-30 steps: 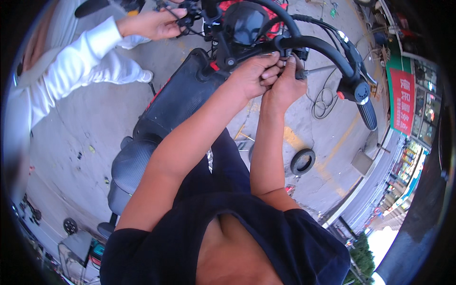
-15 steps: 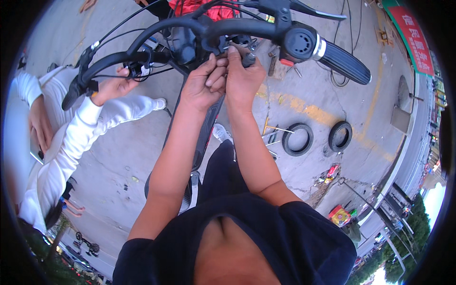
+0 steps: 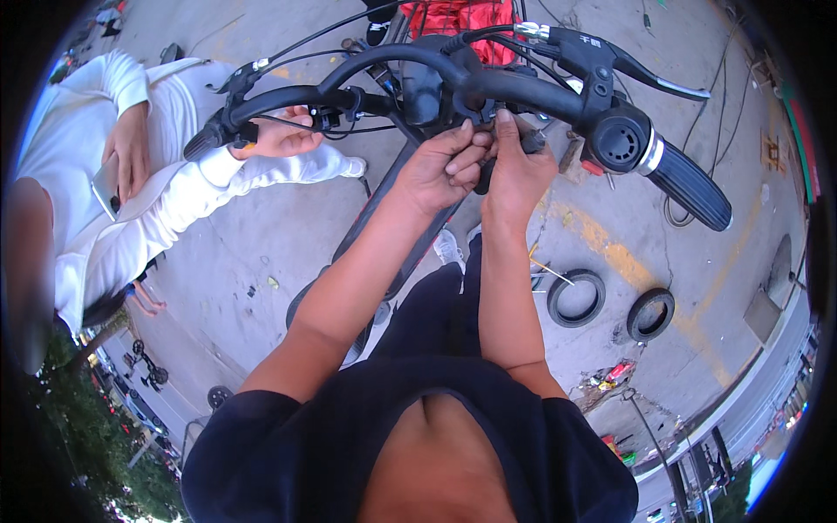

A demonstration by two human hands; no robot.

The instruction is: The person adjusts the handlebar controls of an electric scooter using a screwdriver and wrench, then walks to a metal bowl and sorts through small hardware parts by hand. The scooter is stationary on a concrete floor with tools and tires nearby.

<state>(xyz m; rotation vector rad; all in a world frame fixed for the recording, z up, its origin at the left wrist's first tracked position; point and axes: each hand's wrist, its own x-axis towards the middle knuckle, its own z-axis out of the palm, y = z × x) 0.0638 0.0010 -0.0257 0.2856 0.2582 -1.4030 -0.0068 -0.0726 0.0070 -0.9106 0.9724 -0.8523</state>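
Note:
Just below the stem of a black handlebar (image 3: 523, 93), my two hands work close together. My left hand (image 3: 443, 167) has its fingers curled and pinched; whatever is between the fingertips is too small to make out. Beside it, my right hand (image 3: 520, 179) is closed round a dark-handled tool (image 3: 532, 141), its thumb pointing up toward the stem. A bit of metal shows at the tool's end, but the grip hides its kind. Above my right hand are a black brake lever (image 3: 654, 77) and a ribbed black handgrip (image 3: 690, 187).
At left, a person in white (image 3: 196, 187) reaches a hand (image 3: 283, 135) to the handlebar's left side and holds a phone (image 3: 106, 186). Two tyres (image 3: 602, 299) (image 3: 650, 315) lie on the pavement at right. A red-lined basket (image 3: 462, 26) sits beyond the handlebar.
The view has shifted, so handlebar and hands appear farther right and slightly lower. Both hands stay close together under the stem, with the dark-handled tool still in my right hand.

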